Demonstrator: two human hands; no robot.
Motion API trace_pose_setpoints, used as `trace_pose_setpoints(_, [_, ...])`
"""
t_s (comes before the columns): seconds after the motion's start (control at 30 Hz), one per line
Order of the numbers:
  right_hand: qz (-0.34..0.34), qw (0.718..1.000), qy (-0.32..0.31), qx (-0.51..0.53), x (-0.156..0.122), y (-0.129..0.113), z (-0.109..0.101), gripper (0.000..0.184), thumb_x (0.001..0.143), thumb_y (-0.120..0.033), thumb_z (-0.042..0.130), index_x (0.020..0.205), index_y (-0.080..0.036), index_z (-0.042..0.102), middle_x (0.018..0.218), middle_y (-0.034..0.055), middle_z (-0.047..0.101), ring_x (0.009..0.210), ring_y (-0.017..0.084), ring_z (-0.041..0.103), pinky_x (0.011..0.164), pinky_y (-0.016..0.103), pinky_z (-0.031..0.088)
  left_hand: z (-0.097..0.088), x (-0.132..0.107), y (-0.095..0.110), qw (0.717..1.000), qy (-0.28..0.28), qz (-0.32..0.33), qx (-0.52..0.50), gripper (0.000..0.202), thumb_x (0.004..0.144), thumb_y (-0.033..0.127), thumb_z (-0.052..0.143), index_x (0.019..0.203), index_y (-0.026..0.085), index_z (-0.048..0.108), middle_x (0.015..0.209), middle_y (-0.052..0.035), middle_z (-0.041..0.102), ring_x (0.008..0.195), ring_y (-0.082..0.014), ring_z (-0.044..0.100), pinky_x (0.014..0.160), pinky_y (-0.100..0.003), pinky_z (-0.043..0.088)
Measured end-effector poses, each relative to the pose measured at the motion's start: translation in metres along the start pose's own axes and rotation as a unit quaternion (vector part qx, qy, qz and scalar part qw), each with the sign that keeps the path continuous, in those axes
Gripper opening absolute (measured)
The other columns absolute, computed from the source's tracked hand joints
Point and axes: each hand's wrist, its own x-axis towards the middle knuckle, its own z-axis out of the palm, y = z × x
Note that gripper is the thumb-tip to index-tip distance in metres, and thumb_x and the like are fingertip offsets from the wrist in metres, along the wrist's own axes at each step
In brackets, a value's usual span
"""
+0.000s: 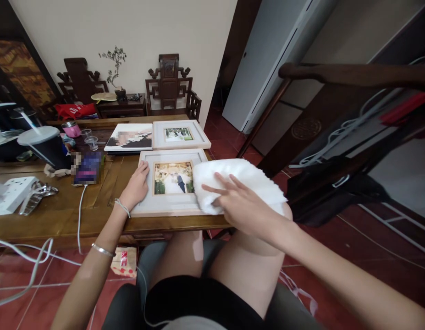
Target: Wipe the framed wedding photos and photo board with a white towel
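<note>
A light wooden picture frame (171, 208) lies flat at the table's near edge, with a pale mat around a wedding photo (173, 178). Along its left side, my left hand (138, 184) has its fingers close together on the rim, holding it; the thumb is hidden. My right hand (234, 199) holds a fluffy white cloth (256, 178), its fingers spread over the top. That cloth covers the frame's right side and hangs past the table's edge. Just behind lie a second framed photo (201, 137) and a white-edged photo panel (129, 146).
On the wooden table (112, 201) at left are a dark cup with a straw (49, 146), a phone (88, 168) on a white cable, small clear cups (91, 142) and a white box (13, 195). A wooden chair (336, 75) stands at right. A paper bag (124, 261) sits below.
</note>
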Motion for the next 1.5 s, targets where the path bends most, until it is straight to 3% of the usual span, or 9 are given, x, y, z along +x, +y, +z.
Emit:
trace_pose_setpoints(0.1, [0.032, 0.999, -0.011, 0.003, 0.002, 0.018, 0.005, 0.047, 0.073, 0.002, 0.045, 0.097, -0.02, 0.079, 0.156, -0.0006, 0.044, 0.151, 0.04, 0.021, 0.115, 0.07, 0.027, -0.002, 0.001, 0.001, 1.0, -0.01, 0.008, -0.002, 0.064, 0.08, 0.004, 0.039, 0.142, 0.007, 0.051, 0.155, -0.016, 0.044, 0.151, -0.028, 0.029, 0.125, -0.048, 0.025])
trace_pose_setpoints(0.23, [0.055, 0.998, 0.018, 0.018, 0.037, 0.039, 0.015, 0.055, 0.075, 0.003, 0.043, 0.112, -0.02, 0.075, 0.16, -0.0009, 0.036, 0.152, 0.041, 0.017, 0.112, 0.074, 0.028, -0.002, 0.0, 0.001, 1.0, -0.019, 0.0, -0.011, 0.067, 0.078, 0.002, 0.039, 0.143, 0.009, 0.05, 0.156, -0.0159, 0.043, 0.151, -0.0283, 0.029, 0.124, -0.051, 0.027])
trace_pose_setpoints(0.4, [0.1, 0.986, 0.132, 0.02, 0.103, 0.054, 0.01, 0.064, 0.076, 0.007, 0.045, 0.135, -0.01, 0.062, 0.16, 0.0161, 0.037, 0.149, 0.038, 0.027, 0.117, 0.062, 0.028, 0.001, -0.002, -0.001, 0.999, -0.006, -0.022, -0.026, 0.062, 0.082, 0.002, 0.037, 0.141, 0.008, 0.053, 0.155, -0.0171, 0.044, 0.15, -0.0284, 0.031, 0.122, -0.053, 0.028])
trace_pose_setpoints(0.53, [-0.007, 0.976, 0.214, -0.041, 0.151, 0.026, -0.001, 0.051, 0.083, 0.003, 0.051, 0.129, -0.012, 0.066, 0.159, 0.0163, 0.039, 0.15, 0.039, 0.024, 0.121, 0.062, 0.019, 0.001, -0.002, 0.0, 0.999, 0.011, -0.018, -0.04, 0.059, 0.082, 0.002, 0.038, 0.137, 0.007, 0.057, 0.151, -0.0172, 0.049, 0.148, -0.0289, 0.036, 0.122, -0.049, 0.031])
trace_pose_setpoints(0.63, [-0.127, 0.97, 0.192, -0.081, 0.181, -0.008, -0.001, 0.038, 0.093, -0.006, 0.05, 0.125, -0.015, 0.068, 0.151, 0.0145, 0.05, 0.149, 0.036, 0.027, 0.123, 0.061, 0.011, -0.003, -0.001, 0.003, 0.999, 0.028, 0.008, -0.044, 0.061, 0.078, 0.0, 0.039, 0.134, 0.012, 0.06, 0.146, -0.014, 0.055, 0.143, -0.0283, 0.044, 0.121, -0.047, 0.034])
trace_pose_setpoints(0.77, [-0.125, 0.979, 0.138, -0.081, 0.2, -0.031, 0.005, 0.043, 0.094, -0.001, 0.043, 0.128, -0.015, 0.064, 0.126, 0.0153, 0.068, 0.142, 0.029, 0.041, 0.121, 0.059, 0.018, -0.005, -0.001, 0.007, 0.997, 0.039, 0.033, -0.049, 0.06, 0.078, -0.001, 0.038, 0.13, 0.014, 0.063, 0.142, -0.0123, 0.059, 0.137, -0.0274, 0.051, 0.119, -0.047, 0.038])
trace_pose_setpoints(0.97, [-0.049, 0.99, 0.087, -0.098, 0.175, 0.002, 0.005, 0.037, 0.091, -0.003, 0.049, 0.12, -0.015, 0.069, 0.12, 0.0192, 0.069, 0.132, 0.029, 0.051, 0.114, 0.055, 0.027, 0.002, 0.0, -0.003, 0.999, 0.029, -0.005, -0.024, 0.054, 0.083, 0.004, 0.038, 0.132, 0.007, 0.061, 0.149, -0.0169, 0.052, 0.144, -0.0281, 0.042, 0.123, -0.046, 0.032])
trace_pose_setpoints(1.2, [0.051, 0.992, 0.026, -0.112, 0.136, 0.059, 0.0, 0.051, 0.085, 0.003, 0.043, 0.123, -0.017, 0.07, 0.128, 0.0174, 0.065, 0.118, 0.028, 0.062, 0.113, 0.054, 0.025, 0.005, 0.0, -0.005, 0.999, 0.025, -0.018, -0.014, 0.054, 0.085, 0.005, 0.037, 0.135, 0.007, 0.058, 0.15, -0.0171, 0.051, 0.146, -0.028, 0.039, 0.124, -0.049, 0.03])
trace_pose_setpoints(1.5, [-0.034, 0.997, -0.019, -0.069, 0.053, 0.022, -0.007, 0.048, 0.076, 0.006, 0.046, 0.11, -0.012, 0.075, 0.103, 0.0172, 0.074, 0.113, 0.029, 0.064, 0.107, 0.045, 0.036, 0.001, -0.001, 0.0, 1.0, 0.012, 0.006, -0.005, 0.055, 0.085, 0.005, 0.036, 0.136, 0.008, 0.057, 0.153, -0.0164, 0.047, 0.148, -0.0273, 0.036, 0.124, -0.047, 0.028])
